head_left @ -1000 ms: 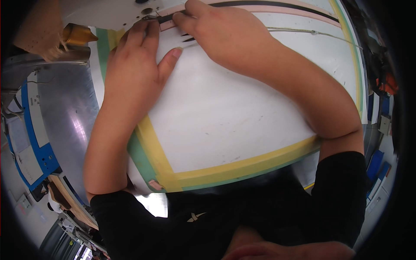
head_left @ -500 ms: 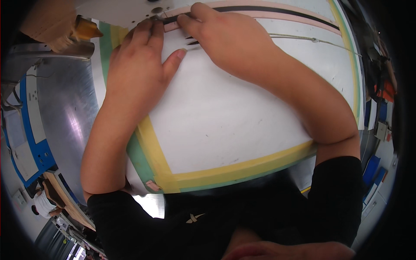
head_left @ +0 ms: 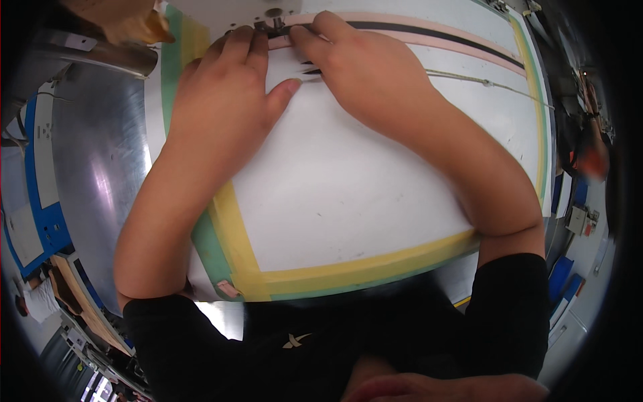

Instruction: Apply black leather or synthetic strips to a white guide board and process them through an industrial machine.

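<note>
A long pink strip with a black band along its middle [head_left: 429,38] runs from small metal machine parts [head_left: 274,22] at the top toward the far right. My left hand [head_left: 224,84] lies with fingers stretched out, their tips by the strip's left end and the thumb apart on the white surface. With bent fingers and thumb, my right hand [head_left: 368,70] presses on the strip close to the metal parts. Under its palm sits a dark two-pointed tool [head_left: 313,72], its tips poking out to the left; the rest is hidden. A knotted cord [head_left: 462,77] runs right from beneath this hand.
The white work surface [head_left: 355,194] is edged with yellow tape [head_left: 375,253] and green tape [head_left: 213,248]. A pink scrap [head_left: 228,288] lies at its near left corner. A metal cylinder [head_left: 110,57] juts in at upper left. Another person [head_left: 41,301] is far left.
The whole view has shifted slightly, so the metal parts and strip appear farther right and lower. Both hands keep nearly the same pose at the strip.
</note>
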Action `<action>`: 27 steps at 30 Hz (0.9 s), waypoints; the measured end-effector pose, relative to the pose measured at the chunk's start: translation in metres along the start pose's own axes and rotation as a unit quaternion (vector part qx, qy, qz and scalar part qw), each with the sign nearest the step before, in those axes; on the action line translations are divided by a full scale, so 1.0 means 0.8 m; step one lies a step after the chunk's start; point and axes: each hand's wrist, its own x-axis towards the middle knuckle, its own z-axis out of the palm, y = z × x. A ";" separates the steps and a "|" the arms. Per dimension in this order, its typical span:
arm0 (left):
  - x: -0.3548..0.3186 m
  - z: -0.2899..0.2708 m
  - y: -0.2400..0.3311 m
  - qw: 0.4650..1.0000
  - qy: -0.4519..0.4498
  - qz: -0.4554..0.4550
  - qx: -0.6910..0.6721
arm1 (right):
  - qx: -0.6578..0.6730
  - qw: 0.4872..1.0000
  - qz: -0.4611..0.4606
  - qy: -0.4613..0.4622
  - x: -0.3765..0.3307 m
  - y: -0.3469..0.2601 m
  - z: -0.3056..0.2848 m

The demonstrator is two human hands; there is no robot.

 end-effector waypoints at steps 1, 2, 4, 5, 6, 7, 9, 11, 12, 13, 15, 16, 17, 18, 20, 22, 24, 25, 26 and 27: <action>-0.001 0.002 0.000 1.000 0.006 0.001 0.008 | 0.005 1.000 0.000 0.002 0.000 0.000 0.001; -0.002 0.003 -0.001 1.000 0.011 0.003 0.015 | 0.010 1.000 0.000 0.003 0.001 -0.001 0.001; -0.004 0.005 -0.003 1.000 0.012 -0.003 0.009 | 0.005 1.000 -0.002 -0.006 0.002 -0.005 0.001; -0.004 0.005 -0.003 1.000 0.010 -0.004 0.003 | 0.001 1.000 0.002 -0.015 0.003 -0.005 0.001; -0.006 0.006 -0.003 1.000 0.013 -0.007 0.003 | -0.001 1.000 -0.002 -0.016 0.003 -0.006 0.001; -0.008 0.006 -0.003 1.000 0.016 -0.004 -0.003 | -0.005 1.000 0.001 -0.013 0.003 -0.006 0.001; -0.009 0.005 -0.004 1.000 0.020 -0.002 -0.009 | -0.010 1.000 0.002 -0.012 0.005 -0.007 0.002; -0.007 0.005 -0.005 1.000 0.021 0.007 -0.010 | -0.020 1.000 0.004 -0.004 0.006 -0.007 0.001; -0.008 0.004 -0.006 1.000 0.023 0.007 -0.007 | -0.021 1.000 0.003 0.000 0.007 -0.008 0.000; -0.009 0.003 -0.005 1.000 0.016 -0.001 -0.006 | -0.019 1.000 0.009 -0.009 0.007 -0.010 -0.001; -0.010 0.002 -0.005 1.000 0.015 -0.005 -0.002 | -0.022 1.000 0.015 -0.011 0.005 -0.011 -0.004; -0.010 0.003 -0.005 1.000 0.012 -0.006 0.015 | -0.021 0.999 0.027 -0.016 0.002 -0.010 -0.004; -0.009 0.004 -0.005 0.999 0.008 -0.007 0.032 | -0.019 0.999 0.039 -0.020 -0.001 -0.008 -0.004; -0.010 0.007 -0.004 0.999 0.011 -0.003 0.037 | -0.021 0.999 0.041 -0.013 -0.007 -0.004 -0.005; -0.009 0.013 -0.002 0.998 0.038 -0.001 0.057 | -0.035 0.997 0.060 -0.016 -0.015 0.008 -0.006; -0.009 0.010 -0.001 0.996 0.051 0.019 0.070 | -0.033 0.997 0.066 -0.005 -0.021 0.014 -0.009; -0.005 0.008 -0.001 0.994 0.065 0.041 0.082 | -0.032 0.997 0.073 0.007 -0.020 0.018 -0.009; -0.002 0.009 -0.002 0.992 0.073 0.048 0.089 | -0.018 0.998 0.065 0.014 -0.017 0.017 -0.007; -0.002 0.009 -0.001 0.990 0.082 0.056 0.096 | -0.004 0.998 0.057 0.021 -0.015 0.015 -0.006; 0.001 0.010 0.002 0.990 0.083 0.065 0.099 | -0.004 0.998 0.065 0.027 -0.014 0.015 -0.007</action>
